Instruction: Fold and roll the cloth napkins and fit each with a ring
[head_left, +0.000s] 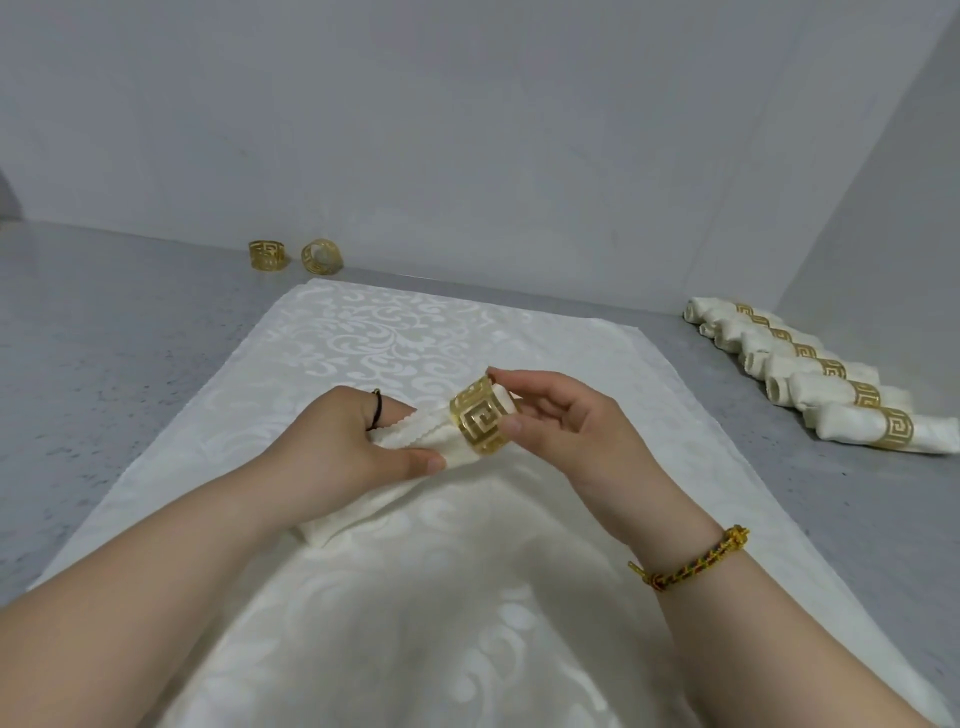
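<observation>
Gold ring (480, 423) in right hand (576, 431)'s grip encircles left hand (337, 441)'s napkin (423, 432).

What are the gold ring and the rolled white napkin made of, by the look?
The ring is probably thin metal, though plated plastic is possible: shiny gold finish, cut-out key pattern. The napkin is woven cloth, off-white and matte: it creases softly and shows a zigzag-cut edge.

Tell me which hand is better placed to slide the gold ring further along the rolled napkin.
Right. The right hand pinches the gold ring with its fingers at the end of the rolled napkin; the left hand grips the roll behind it, likely best for steadying.
</observation>
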